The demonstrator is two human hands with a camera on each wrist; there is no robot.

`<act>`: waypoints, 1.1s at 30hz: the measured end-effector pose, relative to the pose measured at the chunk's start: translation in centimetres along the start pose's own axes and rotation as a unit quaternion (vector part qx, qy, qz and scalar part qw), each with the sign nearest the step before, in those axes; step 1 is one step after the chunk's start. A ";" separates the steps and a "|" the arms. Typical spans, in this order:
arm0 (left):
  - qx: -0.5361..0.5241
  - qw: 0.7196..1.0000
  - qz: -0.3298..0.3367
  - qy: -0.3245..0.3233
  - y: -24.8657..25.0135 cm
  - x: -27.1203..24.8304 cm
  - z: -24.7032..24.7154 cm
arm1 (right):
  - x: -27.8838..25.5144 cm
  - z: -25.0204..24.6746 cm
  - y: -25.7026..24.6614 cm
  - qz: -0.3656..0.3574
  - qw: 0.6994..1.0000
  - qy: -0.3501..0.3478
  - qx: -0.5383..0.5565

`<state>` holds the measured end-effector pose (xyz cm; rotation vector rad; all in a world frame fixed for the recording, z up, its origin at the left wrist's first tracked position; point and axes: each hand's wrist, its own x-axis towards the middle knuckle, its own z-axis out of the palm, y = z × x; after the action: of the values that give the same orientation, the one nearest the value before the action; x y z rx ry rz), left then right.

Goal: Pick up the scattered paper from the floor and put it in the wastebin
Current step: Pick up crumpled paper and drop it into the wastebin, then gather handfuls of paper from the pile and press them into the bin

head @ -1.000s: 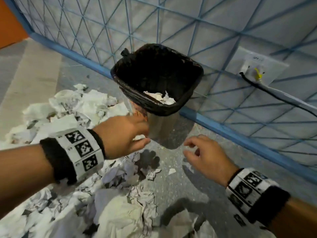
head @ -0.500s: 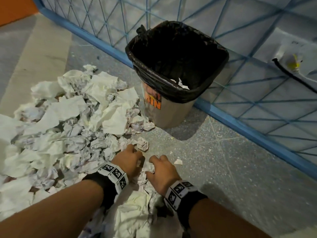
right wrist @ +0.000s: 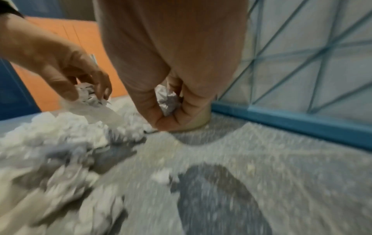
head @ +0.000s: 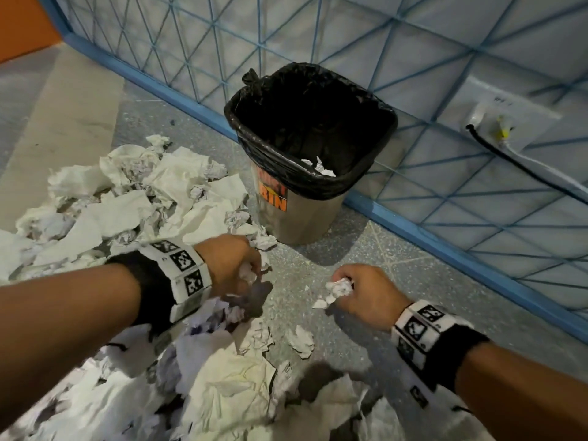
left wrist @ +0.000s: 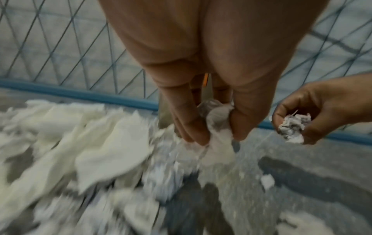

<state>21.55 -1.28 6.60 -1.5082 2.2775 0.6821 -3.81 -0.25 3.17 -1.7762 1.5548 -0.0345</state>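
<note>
Both fists are loaded: the left hand (head: 234, 262) grips a crumpled wad (left wrist: 216, 120) and the right hand (head: 366, 294) another wad (head: 339, 289), both just short of the wastebin (head: 310, 148). Most paper (head: 143, 198) lies left of the bin. I'd lift both clear above the rim before letting go.

Crumpled white paper (head: 133, 198) heaped on floor beside upright black-lined wastebin (head: 310, 186).

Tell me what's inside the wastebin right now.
A few crumpled white paper scraps show inside the wastebin, against its near wall. The black liner is dark; the bottom is hidden.
</note>
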 end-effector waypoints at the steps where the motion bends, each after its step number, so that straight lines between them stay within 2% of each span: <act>1: 0.004 1.000 0.012 0.016 0.3 -0.7 -1.4 | -0.4 -1.5 -0.4 -0.016 1.000 0.010 -0.022; 6: -0.031 0.989 0.092 0.108 3.0 -5.9 -10.6 | -3.6 -9.5 -4.9 -0.125 0.984 0.119 -0.037; 9: -0.087 0.962 0.105 0.236 4.4 -6.7 -16.0 | -3.0 -13.7 -8.0 -0.179 0.954 0.240 -0.001; 11: -0.117 0.926 0.088 0.347 4.6 -4.7 -18.3 | -1.1 -15.2 -9.5 -0.182 0.930 0.319 0.015; 13: -0.134 0.898 0.061 0.415 4.2 -1.4 -18.9 | 1.2 -15.3 -10.2 -0.156 0.929 0.334 0.033; 15: -0.140 0.901 0.019 0.410 3.3 1.6 -18.0 | 2.6 -14.4 -10.1 -0.135 0.932 0.335 0.019; 17: -0.142 0.894 0.001 0.426 2.3 3.0 -16.0 | 2.7 -13.0 -9.2 -0.142 0.906 0.397 0.046; 19: -0.151 0.867 0.016 0.475 1.7 2.8 -13.5 | 1.9 -11.0 -7.5 -0.151 0.875 0.448 0.108; 20: -0.142 0.860 0.041 0.489 1.6 2.4 -12.0 | 1.5 -9.6 -6.3 -0.138 0.879 0.441 0.120; 21: -0.116 0.863 0.071 0.487 1.7 2.0 -10.5 | 1.3 -7.9 -5.0 -0.111 0.902 0.402 0.109; 23: -0.032 0.876 0.129 0.464 2.0 1.1 -7.5 | 1.0 -4.2 -2.3 -0.051 0.969 0.241 0.018; 24: 0.004 0.874 0.151 0.462 2.0 0.8 -6.3 | 1.0 -2.4 -1.2 -0.034 0.989 0.139 -0.032; 26: 0.050 0.859 0.192 0.473 2.0 0.5 -4.5 | 1.1 1.1 0.0 -0.006 0.994 -0.031 -0.108; 27: 0.064 0.853 0.208 0.475 2.1 0.5 -3.9 | 1.3 2.6 0.4 0.008 0.988 -0.084 -0.132; 30: 0.079 0.855 0.233 0.456 2.5 0.9 -3.2 | 1.9 5.7 0.7 0.033 0.974 -0.151 -0.168; 33: 0.080 0.870 0.216 0.436 2.5 1.5 -3.1 | 2.2 6.8 0.4 0.035 0.968 -0.140 -0.203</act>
<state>18.65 -3.32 9.00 -1.3864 3.2927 -0.1894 -0.28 1.36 -2.83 -1.9308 1.4857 0.5835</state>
